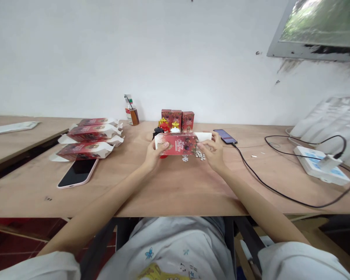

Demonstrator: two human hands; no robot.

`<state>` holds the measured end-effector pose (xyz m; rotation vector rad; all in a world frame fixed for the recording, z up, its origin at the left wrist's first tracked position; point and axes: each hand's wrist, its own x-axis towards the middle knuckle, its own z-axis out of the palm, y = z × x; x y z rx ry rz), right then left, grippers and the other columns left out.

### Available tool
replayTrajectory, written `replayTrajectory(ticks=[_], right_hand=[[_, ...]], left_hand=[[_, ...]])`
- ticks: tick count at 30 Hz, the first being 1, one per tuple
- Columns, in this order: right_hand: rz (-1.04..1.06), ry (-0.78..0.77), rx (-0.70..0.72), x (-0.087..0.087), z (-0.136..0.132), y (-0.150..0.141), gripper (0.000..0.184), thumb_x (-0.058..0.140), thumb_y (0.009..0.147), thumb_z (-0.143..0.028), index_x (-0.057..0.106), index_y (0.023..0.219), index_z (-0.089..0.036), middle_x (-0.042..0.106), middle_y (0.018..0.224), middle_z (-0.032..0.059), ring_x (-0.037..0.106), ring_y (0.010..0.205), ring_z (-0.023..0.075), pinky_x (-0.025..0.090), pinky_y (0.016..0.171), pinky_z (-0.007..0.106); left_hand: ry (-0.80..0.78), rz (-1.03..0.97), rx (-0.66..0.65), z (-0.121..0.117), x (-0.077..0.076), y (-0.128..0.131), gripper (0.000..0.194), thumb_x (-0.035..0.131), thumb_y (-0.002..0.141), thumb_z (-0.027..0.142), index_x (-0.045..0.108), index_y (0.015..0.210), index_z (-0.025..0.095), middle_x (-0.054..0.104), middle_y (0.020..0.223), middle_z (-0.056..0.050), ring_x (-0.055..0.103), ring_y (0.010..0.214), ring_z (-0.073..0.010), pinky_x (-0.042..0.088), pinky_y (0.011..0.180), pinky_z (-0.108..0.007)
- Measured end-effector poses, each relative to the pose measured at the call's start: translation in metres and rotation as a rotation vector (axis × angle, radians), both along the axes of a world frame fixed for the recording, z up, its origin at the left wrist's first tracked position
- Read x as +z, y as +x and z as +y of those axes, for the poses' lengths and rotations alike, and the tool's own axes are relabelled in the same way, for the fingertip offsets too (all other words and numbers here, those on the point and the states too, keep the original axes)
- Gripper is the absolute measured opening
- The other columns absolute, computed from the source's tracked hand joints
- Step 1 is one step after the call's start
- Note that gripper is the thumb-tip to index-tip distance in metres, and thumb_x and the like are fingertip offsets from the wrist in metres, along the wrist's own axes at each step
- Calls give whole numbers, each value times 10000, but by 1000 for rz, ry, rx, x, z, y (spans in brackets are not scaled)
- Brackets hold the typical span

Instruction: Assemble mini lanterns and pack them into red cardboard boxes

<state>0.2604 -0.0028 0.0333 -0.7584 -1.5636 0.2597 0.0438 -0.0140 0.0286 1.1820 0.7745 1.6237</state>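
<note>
Both my hands hold one red flat carton [179, 143] with white end flaps, lying sideways above the wooden table [175, 186]. My left hand [155, 153] grips its left end, fingers curled round it. My right hand [211, 151] pinches its right end near the white flap. Small white pieces [200, 155] lie on the table just under the carton. Behind it stand small gold-and-red ornaments [169, 125] and three upright red boxes [177, 118].
A stack of flat red cartons [89, 140] lies at the left, with a pink-cased phone [77, 172] before it. A second phone [225, 136] on a black cable [268, 186] leads to a white power strip [321, 165]. A small bottle [132, 112] stands by the wall.
</note>
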Motion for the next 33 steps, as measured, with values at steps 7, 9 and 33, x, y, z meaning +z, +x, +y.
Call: replayTrajectory(ticks=[7, 9, 33], right_hand=[[2, -18, -24, 3, 0, 1, 291, 704, 698, -352, 568, 493, -196, 544, 1124, 42, 483, 1130, 256, 333, 1002, 463], [-18, -27, -3, 2, 0, 0, 120, 703, 688, -310, 660, 612, -228, 527, 1172, 35, 471, 1151, 248, 342, 1013, 458], [424, -310, 197, -17, 27, -2, 302, 716, 654, -493, 681, 757, -211, 512, 1239, 57, 519, 1159, 204, 446, 968, 362]], left_hand=[[1, 15, -4, -3, 2, 2, 504, 807, 563, 400, 618, 960, 155, 692, 896, -53, 654, 787, -178, 523, 744, -288], [-12, 4, 13, -3, 3, 2, 499, 806, 563, 405, 613, 950, 156, 687, 908, -55, 653, 795, -181, 521, 748, -292], [115, 124, 95, -9, 4, 8, 558, 800, 560, 453, 568, 994, 189, 663, 962, -45, 627, 899, -212, 496, 793, -311]])
